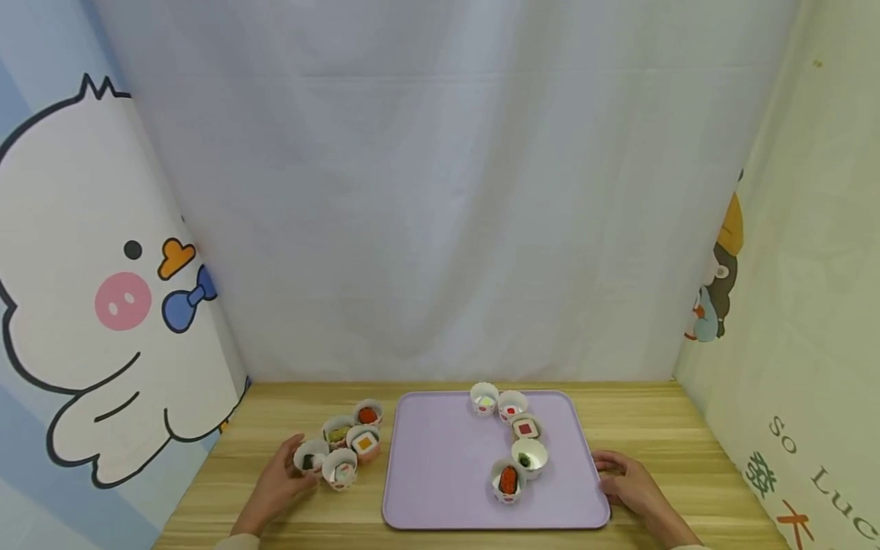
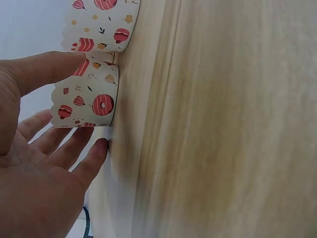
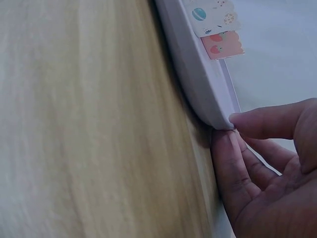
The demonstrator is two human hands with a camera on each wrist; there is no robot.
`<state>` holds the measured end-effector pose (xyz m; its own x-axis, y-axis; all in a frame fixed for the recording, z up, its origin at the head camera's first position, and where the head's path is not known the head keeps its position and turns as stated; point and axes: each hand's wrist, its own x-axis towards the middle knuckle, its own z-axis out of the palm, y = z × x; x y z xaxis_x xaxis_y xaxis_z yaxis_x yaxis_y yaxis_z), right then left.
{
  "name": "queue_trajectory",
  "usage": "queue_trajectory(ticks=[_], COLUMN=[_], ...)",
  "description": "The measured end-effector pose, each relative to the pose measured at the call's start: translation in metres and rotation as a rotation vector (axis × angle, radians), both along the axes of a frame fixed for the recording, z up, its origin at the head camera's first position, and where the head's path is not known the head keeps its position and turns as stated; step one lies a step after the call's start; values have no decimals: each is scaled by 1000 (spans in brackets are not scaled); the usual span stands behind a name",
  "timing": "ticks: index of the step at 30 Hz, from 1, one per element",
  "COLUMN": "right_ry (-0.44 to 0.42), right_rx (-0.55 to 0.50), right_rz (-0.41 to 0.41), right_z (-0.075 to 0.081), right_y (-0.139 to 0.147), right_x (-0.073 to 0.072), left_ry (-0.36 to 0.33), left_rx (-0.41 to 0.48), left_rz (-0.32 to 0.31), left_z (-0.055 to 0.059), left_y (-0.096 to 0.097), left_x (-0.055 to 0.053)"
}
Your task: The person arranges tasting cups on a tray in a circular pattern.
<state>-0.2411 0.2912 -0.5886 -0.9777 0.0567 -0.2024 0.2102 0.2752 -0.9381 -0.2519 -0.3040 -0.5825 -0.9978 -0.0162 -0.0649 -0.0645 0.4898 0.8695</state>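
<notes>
In the head view my left hand (image 1: 277, 480) has its thumb and fingers on either side of a white paper baking cup (image 1: 305, 458) holding a dark and white sushi piece. The wrist view shows the thumb lying across this patterned cup (image 2: 89, 101) and the fingertips behind it. Several more cups with sushi pieces cluster beside it, the nearest a white cup (image 1: 340, 475). At its front right corner the lilac tray (image 1: 440, 458) is pinched by my right hand (image 1: 632, 485). There, the thumb (image 3: 267, 120) presses on the rim, with fingers under and beside it.
Several sushi-filled paper cups stand in a curved line on the tray's right half, from a back cup (image 1: 484, 399) to a front cup with an orange-topped piece (image 1: 508, 483). A wooden table (image 1: 220, 496) bears everything. Cloth curtains (image 1: 440, 229) enclose the back and sides.
</notes>
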Motion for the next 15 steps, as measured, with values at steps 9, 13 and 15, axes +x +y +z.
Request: queue_trajectory(ticks=[9, 13, 15], right_ry=[7, 9, 6], right_rx=[-21, -26, -25], right_rz=[4, 2, 8], right_z=[-2, -3, -3], right_y=[1, 0, 1], right_x=[0, 0, -1], left_ry=[33, 65, 76], left_rx=[-42, -114, -134], left_rz=[40, 47, 55], left_z=[-11, -15, -15], left_y=[0, 0, 1], left_x=[-8, -9, -9])
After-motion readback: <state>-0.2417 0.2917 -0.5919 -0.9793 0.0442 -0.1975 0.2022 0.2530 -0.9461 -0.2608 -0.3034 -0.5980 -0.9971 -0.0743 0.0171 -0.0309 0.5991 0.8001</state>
